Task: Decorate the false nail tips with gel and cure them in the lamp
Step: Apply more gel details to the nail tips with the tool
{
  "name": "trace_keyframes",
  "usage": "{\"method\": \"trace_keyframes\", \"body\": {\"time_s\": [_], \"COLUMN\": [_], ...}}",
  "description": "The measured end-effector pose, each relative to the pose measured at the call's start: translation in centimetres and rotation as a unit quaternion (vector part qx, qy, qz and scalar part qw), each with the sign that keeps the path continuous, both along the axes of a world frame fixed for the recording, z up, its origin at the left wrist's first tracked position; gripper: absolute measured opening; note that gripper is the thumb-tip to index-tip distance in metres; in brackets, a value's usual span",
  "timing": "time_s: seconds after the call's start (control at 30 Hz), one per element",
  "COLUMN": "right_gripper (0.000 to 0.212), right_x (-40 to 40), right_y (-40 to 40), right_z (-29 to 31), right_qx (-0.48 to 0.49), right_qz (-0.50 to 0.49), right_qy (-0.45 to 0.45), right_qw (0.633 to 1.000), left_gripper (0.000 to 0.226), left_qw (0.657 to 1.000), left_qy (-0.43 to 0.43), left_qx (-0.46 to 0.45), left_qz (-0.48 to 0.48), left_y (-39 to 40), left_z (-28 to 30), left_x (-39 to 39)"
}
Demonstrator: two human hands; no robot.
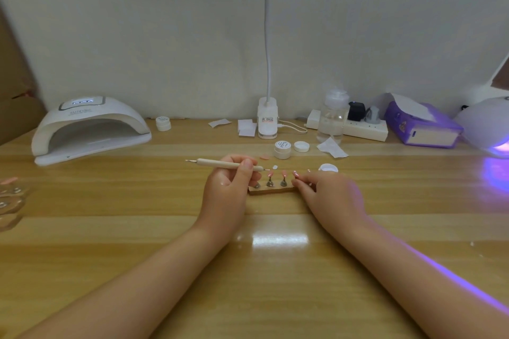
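The left hand (230,187) pinches a dotting tool (225,164), its fine tip at the nearest pink nail tip (270,173) on the stand (271,190). The right hand (327,192) rests at the stand's right end, fingers curled against it; whether it grips is unclear. An open gel pot (282,149) sits just behind the stand, its lid (301,146) beside it. The white curing lamp (88,129) stands well left of the stand on the surface (137,228).
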State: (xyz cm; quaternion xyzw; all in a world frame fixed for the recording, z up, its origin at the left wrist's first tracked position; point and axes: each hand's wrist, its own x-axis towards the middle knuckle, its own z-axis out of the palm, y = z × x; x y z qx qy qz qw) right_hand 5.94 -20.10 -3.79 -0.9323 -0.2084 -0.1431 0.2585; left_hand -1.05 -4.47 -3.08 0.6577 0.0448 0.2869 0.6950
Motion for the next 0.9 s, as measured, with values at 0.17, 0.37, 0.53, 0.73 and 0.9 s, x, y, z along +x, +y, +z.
{"method": "trace_keyframes", "body": {"time_s": [0.17, 0.37, 0.53, 0.73, 0.9], "right_gripper": [0.027, 0.022, 0.024, 0.053, 0.068], "right_x": [-0.1, -1.0, -0.7, 2.3, 3.8], "right_y": [0.2, 0.1, -1.3, -4.0, -4.4], "right_z": [0.1, 0.3, 1.2, 1.7, 0.8], "right_qx": [-0.029, 0.032, 0.078, 0.075, -0.035], "right_qz": [-0.018, -0.001, -0.003, -0.091, -0.145], "right_qy": [-0.009, -0.043, -0.127, -0.075, 0.089], "right_qw": [0.999, 0.999, 0.989, 0.990, 0.985], "left_gripper": [0.016, 0.016, 0.011, 0.017, 0.017], "left_qw": [1.000, 0.998, 0.996, 0.996, 0.995], "left_qy": [0.002, -0.034, -0.046, -0.049, -0.052], "left_qx": [0.018, 0.059, 0.071, 0.075, 0.079], "left_qz": [-0.001, 0.011, 0.012, 0.011, 0.012], "left_y": [0.0, 0.0, 0.0, 0.0, 0.1], "left_z": [-0.1, -0.1, -0.1, -0.2, -0.3], "left_x": [0.0, -0.4, -0.3, -0.4, -0.3]}}
